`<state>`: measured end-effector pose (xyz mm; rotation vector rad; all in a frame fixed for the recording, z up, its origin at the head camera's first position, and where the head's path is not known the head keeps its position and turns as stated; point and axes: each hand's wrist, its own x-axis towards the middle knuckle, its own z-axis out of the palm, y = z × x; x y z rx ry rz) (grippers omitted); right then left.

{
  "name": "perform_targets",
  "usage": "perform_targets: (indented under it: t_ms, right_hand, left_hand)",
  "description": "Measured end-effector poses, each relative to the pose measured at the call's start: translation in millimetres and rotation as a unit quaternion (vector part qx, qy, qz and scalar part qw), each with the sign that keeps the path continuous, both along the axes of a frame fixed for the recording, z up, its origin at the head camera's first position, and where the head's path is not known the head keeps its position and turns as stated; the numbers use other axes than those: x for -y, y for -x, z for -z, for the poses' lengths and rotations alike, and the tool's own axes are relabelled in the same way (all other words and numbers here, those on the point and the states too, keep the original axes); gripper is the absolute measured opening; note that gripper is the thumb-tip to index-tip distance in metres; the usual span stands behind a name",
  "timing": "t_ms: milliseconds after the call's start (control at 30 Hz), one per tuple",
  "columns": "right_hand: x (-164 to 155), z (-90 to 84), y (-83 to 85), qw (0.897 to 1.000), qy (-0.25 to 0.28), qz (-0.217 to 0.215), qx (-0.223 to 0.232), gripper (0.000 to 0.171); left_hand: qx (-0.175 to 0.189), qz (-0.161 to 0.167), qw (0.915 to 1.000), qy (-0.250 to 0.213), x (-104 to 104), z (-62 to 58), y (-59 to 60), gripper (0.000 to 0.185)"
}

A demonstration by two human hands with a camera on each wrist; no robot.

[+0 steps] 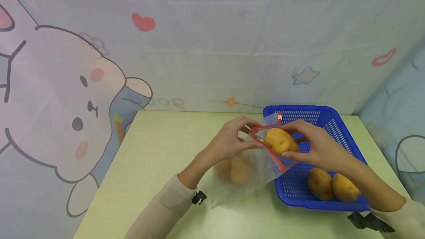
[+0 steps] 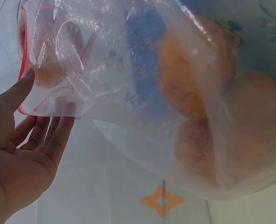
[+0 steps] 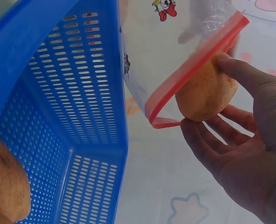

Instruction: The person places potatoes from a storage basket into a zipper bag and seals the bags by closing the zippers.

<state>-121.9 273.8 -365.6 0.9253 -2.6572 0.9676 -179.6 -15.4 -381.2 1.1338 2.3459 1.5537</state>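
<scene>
From the head camera, we are holding a clear zip bag [image 1: 252, 158] open over the pale green table [image 1: 152, 165], just left of a blue basket [image 1: 335, 121]. Our left hand [image 1: 229, 143] is pinching the bag's red-edged mouth, fingers curled on the rim. Our right hand [image 1: 315, 146] is gripping a potato [image 1: 280, 141] between thumb and fingers, right at that mouth. Bagged potatoes [image 1: 234, 170] are already lying in the low end of the bag, which is resting on the table. Two potatoes [image 1: 333, 185] are waiting in the basket's near corner.

From the left wrist, we are seeing the bag [image 2: 142, 84] from below, with the left hand's fingers [image 2: 49, 135] under the red rim and the thumb on its film. The bagged potatoes [image 2: 208, 121] are pressing against the plastic; their count is hard to tell here.

From the right wrist, the right hand [image 3: 240, 154] is clamping the potato [image 3: 205, 93], which is touching the red seal just outside the opening. The basket [image 3: 67, 116] is filling the left side, one potato [image 3: 4, 186] showing at its floor.

We are judging this the loading step, partway through. The next move is calling for the mouth held wide, the potato pushed past the seal, then released.
</scene>
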Motion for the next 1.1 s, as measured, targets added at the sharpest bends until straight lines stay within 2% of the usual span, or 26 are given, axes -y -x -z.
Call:
perform_targets:
  t_ms: [267, 433, 600, 733, 867, 1100]
  right_hand:
    - [-4, -3.1, -4.8, 1.0, 0.009, 0.014, 0.019, 0.058]
    - [-16, -6.1, -11.0, 0.998, 0.023, 0.045, 0.025, 0.055]
    - [-39, -1.5, -14.2, 0.997, 0.001, 0.079, 0.021, 0.056]
    - [-59, 11.6, -14.6, 0.996, -0.027, 0.078, 0.02, 0.055]
    - [-76, 32.7, -15.0, 0.996, -0.047, 0.065, 0.027, 0.054]
    - [-94, 65.6, -23.0, 0.993, -0.079, 0.066, 0.063, 0.053]
  left_hand:
    - [0.0, -0.001, 1.0, 0.004, -1, -0.2, -0.2, 0.05]
    - [0.0, -0.005, 1.0, 0.007, -1, -1.8, -1.3, 0.048]
    - [-0.003, -0.008, 0.9999, 0.011, -1, -3.2, -1.8, 0.047]
    - [-0.002, -0.007, 1.0, 0.004, -1, -2.1, -0.1, 0.047]
    - [-0.002, -0.005, 1.0, 0.003, -1, -0.8, 1.5, 0.047]
    - [-0.009, -0.005, 0.9999, 0.006, -2, -1.3, 2.5, 0.046]
